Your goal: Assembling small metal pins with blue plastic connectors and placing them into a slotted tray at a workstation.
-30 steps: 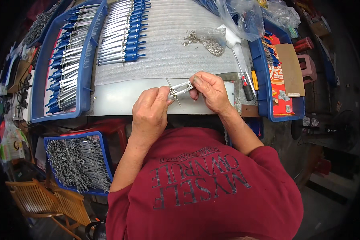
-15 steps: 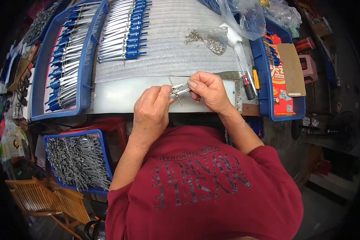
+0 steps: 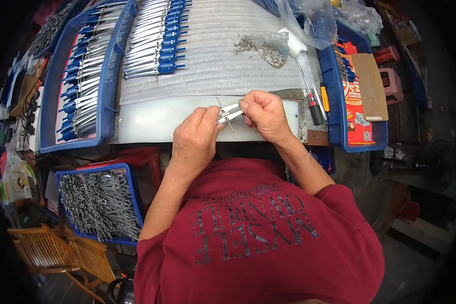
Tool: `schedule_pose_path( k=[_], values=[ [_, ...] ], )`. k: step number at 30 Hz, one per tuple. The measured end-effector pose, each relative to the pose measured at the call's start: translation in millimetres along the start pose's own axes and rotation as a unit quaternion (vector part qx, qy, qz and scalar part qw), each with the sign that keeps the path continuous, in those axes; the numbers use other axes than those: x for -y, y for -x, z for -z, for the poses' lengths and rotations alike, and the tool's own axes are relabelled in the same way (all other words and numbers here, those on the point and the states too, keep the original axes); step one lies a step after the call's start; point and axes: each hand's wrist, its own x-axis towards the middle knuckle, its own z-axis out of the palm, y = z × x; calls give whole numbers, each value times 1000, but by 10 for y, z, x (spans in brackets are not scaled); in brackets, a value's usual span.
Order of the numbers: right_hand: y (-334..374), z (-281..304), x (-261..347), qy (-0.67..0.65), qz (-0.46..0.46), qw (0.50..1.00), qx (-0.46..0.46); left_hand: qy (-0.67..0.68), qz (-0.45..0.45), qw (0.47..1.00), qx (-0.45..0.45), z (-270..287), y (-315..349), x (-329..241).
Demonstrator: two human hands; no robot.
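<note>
Left of the white plate [image 3: 154, 121], we've a blue tray [image 3: 110, 93] packed with blue-and-silver pieces; in front of the plate's left end, lower down, a second tray [image 3: 135, 195] heaped with grey metal parts. Over the plate's middle, the left hand [image 3: 195, 133] is closed, thumb and fingers gripping a two-legged silver piece [image 3: 232, 116] crossed by a thin rod; and the right hand [image 3: 269, 115], curled tight, pinches its leg ends! Right of the plate lie two screwdrivers [image 3: 315, 112].
</note>
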Motion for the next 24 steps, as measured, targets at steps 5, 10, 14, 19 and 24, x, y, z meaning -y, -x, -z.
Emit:
schedule_pose_path(
  k=[5, 10, 14, 19, 24],
  values=[
    [8, 10, 22, -7, -12, 1000, -11, 16, 0, 1000, 10, -6, -29, 12],
    [-11, -7, -21, -14, -7, 1000, -24, 22, 4, 1000, 5, -60, -20, 31],
    [-6, 24, 16, -17, -33, 999, -28, 5, -14, 1000, -9, -97, -41, 58],
    [-21, 53, -43, -11, -13, 999, -32, -3, -37, 999, -18, -158, -70, 86],
    [-37, 100, -74, -4, -16, 999, -44, -13, -41, 999, -3, -213, -90, 148]
  ],
)
